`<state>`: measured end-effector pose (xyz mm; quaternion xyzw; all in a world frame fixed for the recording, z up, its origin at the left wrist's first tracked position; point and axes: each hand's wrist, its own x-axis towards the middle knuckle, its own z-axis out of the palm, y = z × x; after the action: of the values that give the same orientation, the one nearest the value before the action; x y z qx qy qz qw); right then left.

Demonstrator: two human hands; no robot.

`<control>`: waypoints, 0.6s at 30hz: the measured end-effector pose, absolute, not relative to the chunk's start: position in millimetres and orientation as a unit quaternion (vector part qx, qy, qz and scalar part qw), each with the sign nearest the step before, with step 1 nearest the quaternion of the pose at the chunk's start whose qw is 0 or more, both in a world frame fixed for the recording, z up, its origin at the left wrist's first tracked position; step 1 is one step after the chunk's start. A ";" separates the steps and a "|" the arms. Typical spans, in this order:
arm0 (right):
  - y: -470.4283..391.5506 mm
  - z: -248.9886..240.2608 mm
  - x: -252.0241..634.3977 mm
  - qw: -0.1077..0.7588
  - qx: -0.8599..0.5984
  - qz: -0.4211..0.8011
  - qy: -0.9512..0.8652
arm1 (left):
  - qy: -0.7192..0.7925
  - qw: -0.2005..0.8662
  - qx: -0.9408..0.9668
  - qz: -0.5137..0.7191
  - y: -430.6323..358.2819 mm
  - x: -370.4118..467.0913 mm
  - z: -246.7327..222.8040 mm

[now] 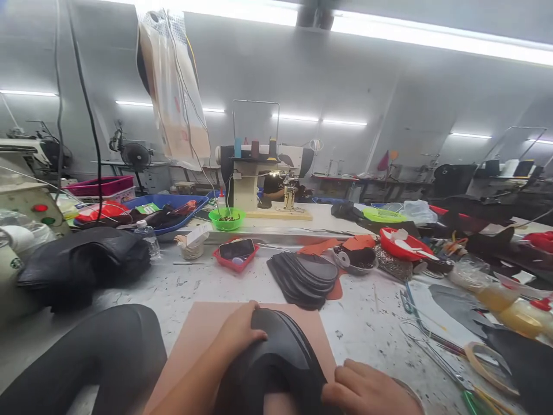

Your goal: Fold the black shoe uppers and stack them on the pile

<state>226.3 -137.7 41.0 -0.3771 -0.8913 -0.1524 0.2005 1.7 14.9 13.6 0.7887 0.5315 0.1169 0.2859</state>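
A stack of black leather shoe pieces (280,357) lies on a brown work board (199,334) at the near edge of the table. My left hand (237,334) rests on the stack's left top edge, fingers curled over it. My right hand (367,392) grips the stack's lower right edge. A second fanned pile of black leather pieces (305,276) sits further back, in the middle of the table.
A black bundle (82,259) lies at left, with a dark rounded shape (108,351) in front of it. A red tray with a phone (237,252), a green bowl (227,218), a sewing machine (259,178), red dishes (401,245), scissors and glue bottles (514,308) crowd the back and right.
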 end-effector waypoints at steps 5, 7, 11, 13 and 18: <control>-106.5 74.4 195.1 0.352 -0.395 -0.073 -0.845 | 0.465 0.366 0.780 0.203 -21.3 7.9 50.3; -99.0 75.7 187.2 0.374 -0.426 -0.027 -0.823 | 0.388 0.442 0.777 0.224 -41.6 12.9 65.7; -90.0 68.6 179.2 0.377 -0.472 -0.013 -0.796 | 0.359 0.444 0.792 0.215 -70.3 18.0 79.2; -89.7 64.9 175.8 0.400 -0.461 -0.066 -0.789 | 0.370 0.429 0.790 0.233 -75.1 18.4 77.6; -101.0 61.9 164.9 0.399 -0.416 -0.249 -0.778 | 0.377 0.614 0.628 0.295 -71.4 19.6 64.0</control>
<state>164.9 -101.0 61.9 -0.4157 -0.7784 -0.2491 0.3990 19.6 -71.4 64.0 0.6280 0.3766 0.2952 0.6137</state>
